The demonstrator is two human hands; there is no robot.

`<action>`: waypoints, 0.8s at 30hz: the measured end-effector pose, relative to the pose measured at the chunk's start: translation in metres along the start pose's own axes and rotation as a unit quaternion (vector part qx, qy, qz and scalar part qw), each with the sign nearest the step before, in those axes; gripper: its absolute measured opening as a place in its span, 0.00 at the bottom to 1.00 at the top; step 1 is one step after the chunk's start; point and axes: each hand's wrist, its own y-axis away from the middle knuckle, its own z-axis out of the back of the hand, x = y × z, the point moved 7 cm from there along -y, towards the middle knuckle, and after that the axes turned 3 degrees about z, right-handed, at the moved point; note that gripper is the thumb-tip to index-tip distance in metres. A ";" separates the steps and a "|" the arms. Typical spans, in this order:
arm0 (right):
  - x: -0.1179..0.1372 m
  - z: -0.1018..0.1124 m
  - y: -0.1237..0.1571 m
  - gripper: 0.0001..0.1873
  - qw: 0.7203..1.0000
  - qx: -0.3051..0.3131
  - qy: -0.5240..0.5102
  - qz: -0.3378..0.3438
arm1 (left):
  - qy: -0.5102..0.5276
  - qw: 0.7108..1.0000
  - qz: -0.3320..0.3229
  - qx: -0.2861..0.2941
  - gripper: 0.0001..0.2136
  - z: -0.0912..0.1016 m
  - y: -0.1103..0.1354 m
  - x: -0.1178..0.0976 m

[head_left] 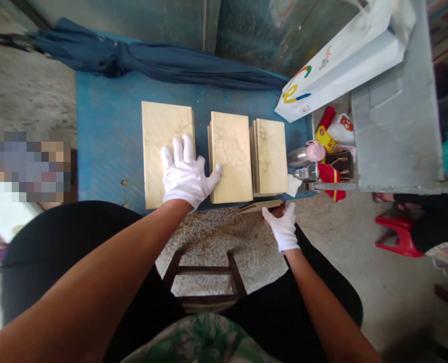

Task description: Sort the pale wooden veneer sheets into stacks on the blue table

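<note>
Three stacks of thin, pale wooden boards stand in a row: a left stack, a middle stack and a right stack. My left hand, in a white glove, lies with fingers spread on the left stack; its thumb reaches the near-left edge of the middle one. Below the table's front edge, my gloved right hand has thumb and fingers apart. It is beside a few thin boards under that edge; whether it touches them I cannot tell.
The stacks rest on a blue table. A folded dark umbrella lies along its back. At right are a white paper bag, a pink-capped bottle, and a metal cabinet. A wooden stool stands below; a red stool is farther right.
</note>
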 end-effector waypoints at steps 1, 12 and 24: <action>-0.002 -0.009 0.007 0.67 0.999 0.018 0.030 -0.001 | 0.003 1.000 0.000 0.002 0.28 0.000 0.000 0.000; -0.014 -0.072 0.009 0.79 0.995 -0.035 -0.015 -0.090 | 0.004 1.000 0.010 0.018 0.27 -0.002 0.001 -0.001; -0.013 -0.062 0.000 0.77 0.995 -0.064 0.006 -0.078 | 0.005 1.000 0.012 0.020 0.28 -0.004 0.001 -0.001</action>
